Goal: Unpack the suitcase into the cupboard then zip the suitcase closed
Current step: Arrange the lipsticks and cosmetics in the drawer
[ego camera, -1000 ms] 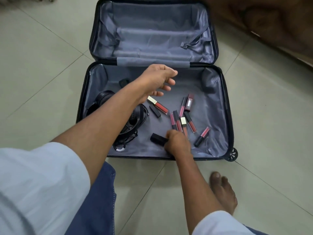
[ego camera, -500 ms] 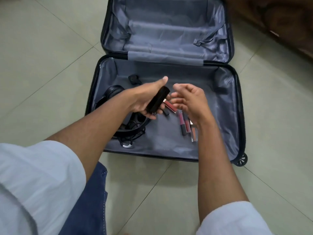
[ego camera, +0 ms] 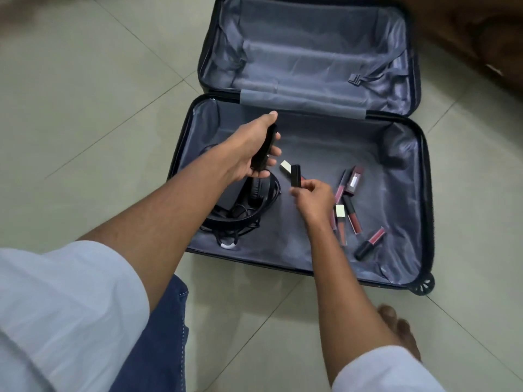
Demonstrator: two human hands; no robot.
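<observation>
A dark suitcase point(ego camera: 424, 171) lies open on the floor, grey lining showing in both halves. My left hand point(ego camera: 250, 149) grips a black tube point(ego camera: 264, 147) above the near half. My right hand point(ego camera: 314, 198) pinches a small black tube point(ego camera: 295, 175) by its lower end. Under that tube lies a lip gloss with a pale cap point(ego camera: 285, 166). Several red and pink lip glosses point(ego camera: 352, 216) are scattered to the right of my right hand. Black headphones with a cable point(ego camera: 243, 213) lie in the left part of the near half.
The suitcase's far half point(ego camera: 311, 49) holds only a strap with a buckle point(ego camera: 355, 79). Pale floor tiles point(ego camera: 85, 108) surround the case. Dark wooden furniture point(ego camera: 481, 32) stands at the top right. A bare foot point(ego camera: 399, 332) rests on the floor near the case's wheel point(ego camera: 423, 284).
My hands have drawn apart after the black tube passed to my left hand. My right hand has dropped to the lining and picked up a small black tube. The view shifted left.
</observation>
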